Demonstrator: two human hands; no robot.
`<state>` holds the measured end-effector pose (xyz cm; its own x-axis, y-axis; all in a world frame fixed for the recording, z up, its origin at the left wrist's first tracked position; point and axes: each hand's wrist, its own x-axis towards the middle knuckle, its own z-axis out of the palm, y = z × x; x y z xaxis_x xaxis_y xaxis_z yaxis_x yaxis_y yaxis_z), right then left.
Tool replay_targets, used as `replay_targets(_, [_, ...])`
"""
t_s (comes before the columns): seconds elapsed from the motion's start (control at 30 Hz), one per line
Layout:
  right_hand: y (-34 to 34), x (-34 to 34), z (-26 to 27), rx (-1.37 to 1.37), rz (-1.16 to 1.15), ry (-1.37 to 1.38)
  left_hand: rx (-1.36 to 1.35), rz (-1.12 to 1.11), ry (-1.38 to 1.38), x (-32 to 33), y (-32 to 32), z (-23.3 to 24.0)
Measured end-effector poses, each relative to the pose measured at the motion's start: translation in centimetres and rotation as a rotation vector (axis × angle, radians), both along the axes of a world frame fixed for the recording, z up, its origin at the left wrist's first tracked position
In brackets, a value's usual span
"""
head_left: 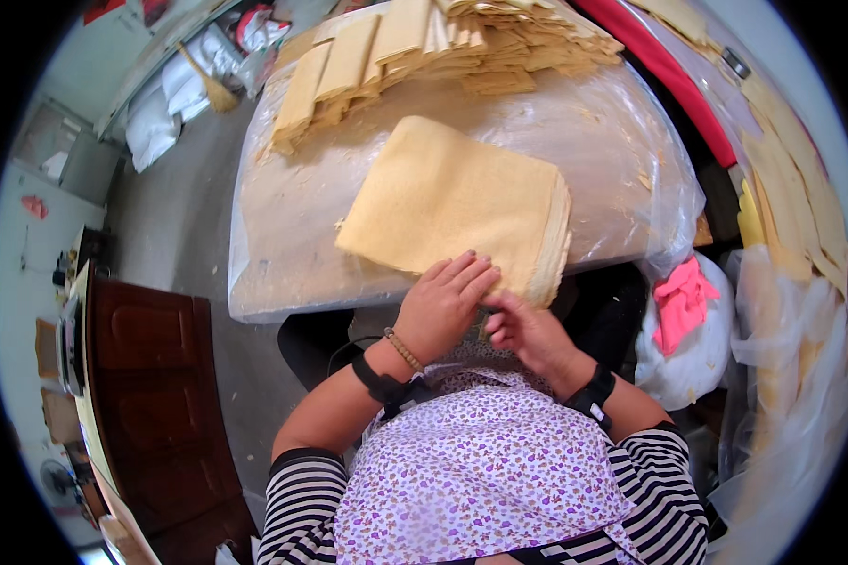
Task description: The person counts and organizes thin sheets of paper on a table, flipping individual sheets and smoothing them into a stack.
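A stack of thin pale-yellow sheets (452, 191), resembling bean-curd sheets, lies at an angle on the plastic-covered table (290, 254). Its near part reaches over the table's front edge, and the layered edges show on the right side. My left hand (444, 307) rests flat, palm down, on the near edge of the stack, its fingers close together. Right beside its fingertips is my right hand (530, 335), with curled fingers at the stack's near edge. Whether the right hand pinches a sheet there is hidden.
Folded yellow bundles (396, 42) are piled along the table's far side. A pink cloth (682, 304) lies on a white sack (685, 367) at my right. More yellow sheets (784, 176) rest on a surface farther right. A dark wooden cabinet (155, 395) stands left.
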<state>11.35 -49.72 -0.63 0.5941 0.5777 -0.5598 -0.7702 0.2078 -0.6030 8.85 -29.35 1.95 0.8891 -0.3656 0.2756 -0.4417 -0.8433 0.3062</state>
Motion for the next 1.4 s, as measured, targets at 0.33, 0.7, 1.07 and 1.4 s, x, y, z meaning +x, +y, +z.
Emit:
replay_targets(0.33, [2.8,4.2,8.8,-0.045,0.534,-1.172,0.016,0.292,-0.163,-7.4,10.4,-0.8])
replay_targets(0.7, [6.6,15.9,4.0,-0.31,0.38,-0.857,-0.804,0.493,0.155,-3.3,14.1,-0.8])
replay_targets(1.07, [10.2,13.4,3.4,-0.763,0.192,-1.059,-0.646,0.884,0.049,1.9,14.8,-2.2])
replay_targets(1.4, [10.8,12.1,2.4,-0.75,0.502,-2.072,-0.276,1.013,-0.057,1.5,12.9,-0.2])
